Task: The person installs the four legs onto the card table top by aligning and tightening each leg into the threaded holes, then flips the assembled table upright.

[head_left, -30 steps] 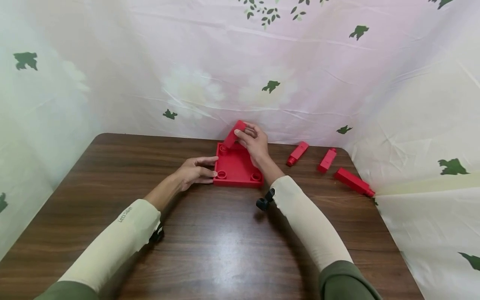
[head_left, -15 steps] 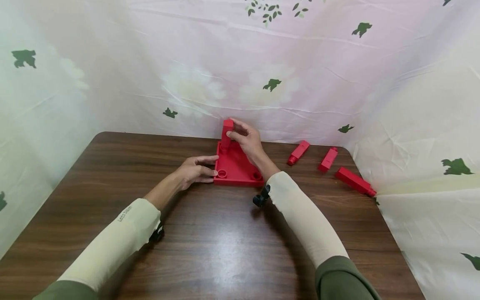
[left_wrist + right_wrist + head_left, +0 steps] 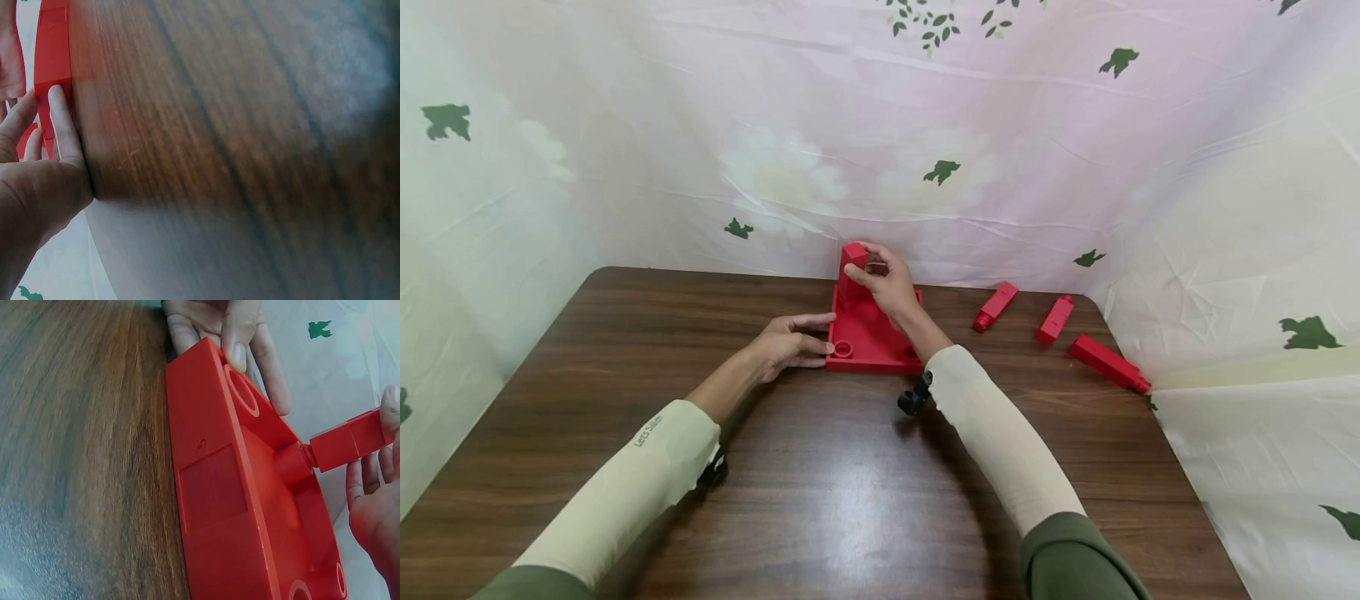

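A square red plastic base with raised rims and round corner sockets lies on the table. My right hand pinches a red square peg-ended leg between thumb and fingers, upright over the base's far-left corner. In the right wrist view the leg's narrow end sits at the mouth of a socket. My left hand rests against the left side of the base with fairly straight fingers, its thumb on the rim by the near-left socket. The right forearm partly covers the near-right socket.
Three more red legs, the first, the second and the third, lie to the right on the brown wooden table. A pale patterned cloth hangs right behind the table's far edge.
My right hand has turned the leg from tilted to upright and brought it left and down onto the far-left corner socket. My left hand stays at the base's left side.
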`<action>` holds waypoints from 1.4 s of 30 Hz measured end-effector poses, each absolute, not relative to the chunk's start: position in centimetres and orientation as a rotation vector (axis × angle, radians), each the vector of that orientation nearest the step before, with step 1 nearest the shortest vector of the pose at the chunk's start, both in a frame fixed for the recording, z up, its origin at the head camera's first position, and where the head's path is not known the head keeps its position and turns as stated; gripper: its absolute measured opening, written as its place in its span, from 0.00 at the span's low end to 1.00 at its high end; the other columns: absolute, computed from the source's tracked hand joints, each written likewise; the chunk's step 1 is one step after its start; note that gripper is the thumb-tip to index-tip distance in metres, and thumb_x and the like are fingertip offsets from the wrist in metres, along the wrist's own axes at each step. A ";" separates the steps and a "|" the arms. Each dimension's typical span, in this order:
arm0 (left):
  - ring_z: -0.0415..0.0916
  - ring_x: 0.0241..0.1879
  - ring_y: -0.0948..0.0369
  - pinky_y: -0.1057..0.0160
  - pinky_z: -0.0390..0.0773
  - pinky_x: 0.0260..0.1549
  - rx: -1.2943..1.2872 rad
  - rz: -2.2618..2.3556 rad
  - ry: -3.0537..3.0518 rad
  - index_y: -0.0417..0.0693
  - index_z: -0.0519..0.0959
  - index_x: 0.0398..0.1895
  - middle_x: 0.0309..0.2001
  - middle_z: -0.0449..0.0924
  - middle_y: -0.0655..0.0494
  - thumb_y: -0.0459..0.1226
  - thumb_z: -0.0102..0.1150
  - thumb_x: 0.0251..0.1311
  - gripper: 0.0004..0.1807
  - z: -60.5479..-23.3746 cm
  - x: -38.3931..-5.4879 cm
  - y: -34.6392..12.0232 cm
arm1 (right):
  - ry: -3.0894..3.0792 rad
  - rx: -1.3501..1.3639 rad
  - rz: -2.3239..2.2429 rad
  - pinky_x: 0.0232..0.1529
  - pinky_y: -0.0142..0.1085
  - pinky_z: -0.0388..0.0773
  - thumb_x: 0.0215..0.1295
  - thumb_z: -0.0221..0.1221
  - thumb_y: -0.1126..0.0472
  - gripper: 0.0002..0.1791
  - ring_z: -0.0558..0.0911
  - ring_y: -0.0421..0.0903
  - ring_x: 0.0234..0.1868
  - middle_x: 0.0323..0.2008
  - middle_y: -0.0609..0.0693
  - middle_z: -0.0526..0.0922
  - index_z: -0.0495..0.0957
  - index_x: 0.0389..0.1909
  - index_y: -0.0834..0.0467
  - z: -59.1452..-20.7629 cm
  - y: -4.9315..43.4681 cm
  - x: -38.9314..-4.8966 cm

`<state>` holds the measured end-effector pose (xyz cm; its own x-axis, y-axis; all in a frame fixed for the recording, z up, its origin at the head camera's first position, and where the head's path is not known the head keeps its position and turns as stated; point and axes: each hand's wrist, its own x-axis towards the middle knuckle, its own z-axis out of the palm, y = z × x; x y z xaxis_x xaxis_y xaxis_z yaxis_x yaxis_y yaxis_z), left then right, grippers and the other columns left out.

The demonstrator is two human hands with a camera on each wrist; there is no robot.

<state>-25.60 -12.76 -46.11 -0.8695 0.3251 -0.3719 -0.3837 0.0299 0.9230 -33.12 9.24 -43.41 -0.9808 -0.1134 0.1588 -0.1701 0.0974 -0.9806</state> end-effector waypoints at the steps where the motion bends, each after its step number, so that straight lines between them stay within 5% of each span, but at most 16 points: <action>1: 0.88 0.50 0.63 0.58 0.95 0.52 -0.059 1.894 1.820 0.47 0.73 0.85 0.83 0.70 0.40 0.23 0.68 0.71 0.40 -46.1 -25.5 -12.8 | -2.262 0.280 2.119 0.55 0.31 0.82 0.77 0.73 0.61 0.29 0.81 0.44 0.58 0.60 0.52 0.84 0.81 0.76 0.56 -43.5 9.2 -33.1; 7: 0.89 0.50 0.63 0.57 0.95 0.53 -0.053 1.889 1.823 0.48 0.72 0.86 0.84 0.70 0.39 0.23 0.69 0.71 0.40 -45.9 -25.3 -12.8 | -2.042 0.222 2.353 0.62 0.34 0.87 0.78 0.69 0.67 0.22 0.86 0.40 0.57 0.61 0.56 0.88 0.82 0.69 0.63 -43.5 9.2 -33.2; 15: 0.88 0.48 0.64 0.57 0.95 0.53 -0.057 1.887 1.819 0.48 0.73 0.85 0.83 0.70 0.40 0.23 0.69 0.70 0.40 -45.9 -25.5 -12.5 | -2.226 0.436 2.075 0.60 0.33 0.82 0.77 0.72 0.62 0.28 0.83 0.44 0.62 0.66 0.57 0.86 0.83 0.75 0.52 -43.4 9.5 -33.4; 22: 0.88 0.48 0.65 0.57 0.95 0.53 -0.057 1.883 1.821 0.48 0.73 0.85 0.83 0.70 0.41 0.23 0.69 0.70 0.40 -45.9 -25.6 -12.4 | -2.194 0.465 2.164 0.63 0.35 0.84 0.83 0.61 0.65 0.20 0.84 0.41 0.63 0.75 0.56 0.82 0.85 0.71 0.59 -42.8 9.6 -33.2; 26: 0.88 0.48 0.65 0.57 0.95 0.53 -0.057 1.882 1.821 0.49 0.73 0.85 0.83 0.70 0.41 0.23 0.69 0.70 0.40 -45.9 -25.6 -12.5 | -2.209 0.482 2.104 0.55 0.35 0.86 0.80 0.66 0.64 0.22 0.85 0.44 0.56 0.67 0.60 0.86 0.84 0.71 0.58 -42.7 9.7 -33.1; 30: 0.88 0.48 0.65 0.57 0.95 0.53 -0.057 1.883 1.824 0.49 0.73 0.85 0.84 0.70 0.41 0.23 0.69 0.70 0.40 -45.9 -25.6 -12.5 | -2.280 0.524 1.964 0.52 0.33 0.83 0.77 0.72 0.60 0.28 0.81 0.43 0.55 0.64 0.54 0.83 0.83 0.75 0.55 -42.9 9.8 -33.3; 37: 0.88 0.48 0.65 0.57 0.95 0.53 -0.056 1.888 1.821 0.49 0.73 0.85 0.84 0.70 0.41 0.23 0.69 0.70 0.40 -46.1 -25.7 -12.6 | -2.244 0.512 2.073 0.57 0.32 0.85 0.81 0.65 0.64 0.23 0.84 0.41 0.56 0.64 0.56 0.87 0.83 0.73 0.58 -42.9 9.6 -33.4; 42: 0.89 0.47 0.64 0.56 0.95 0.53 -0.068 1.890 1.822 0.49 0.73 0.85 0.83 0.71 0.41 0.23 0.69 0.71 0.40 -46.3 -25.7 -12.7 | -2.296 0.570 1.973 0.51 0.31 0.82 0.75 0.73 0.64 0.27 0.82 0.42 0.52 0.65 0.57 0.85 0.83 0.73 0.58 -42.7 9.2 -33.4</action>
